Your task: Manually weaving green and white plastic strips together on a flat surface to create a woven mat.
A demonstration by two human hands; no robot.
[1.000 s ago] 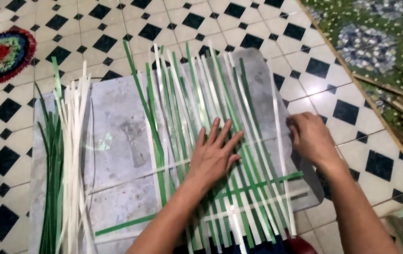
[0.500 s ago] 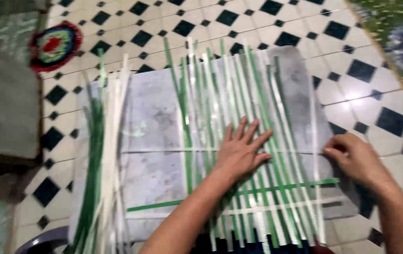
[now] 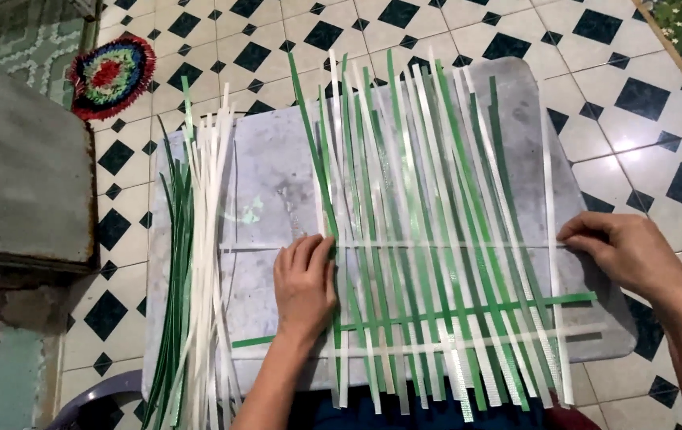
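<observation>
Several long green and white plastic strips [image 3: 428, 231] lie side by side on a grey board [image 3: 277, 175], crossed by a few horizontal strips near me, one green [image 3: 405, 317] and the others white. My left hand [image 3: 303, 283] lies flat at the left edge of the weave, fingertips on the upper white cross strip [image 3: 444, 243]. My right hand [image 3: 627, 255] pinches the right end of that same strip at the board's right side.
A loose bundle of spare green and white strips [image 3: 194, 263] lies along the board's left side. A grey slab [image 3: 19, 175] sits at the left. A round multicoloured mat [image 3: 110, 76] lies on the black-and-white tiled floor [image 3: 635, 87].
My left hand has shifted from the middle of the weave to its left edge. My right hand now holds the end of the upper white cross strip. The camera moved closer.
</observation>
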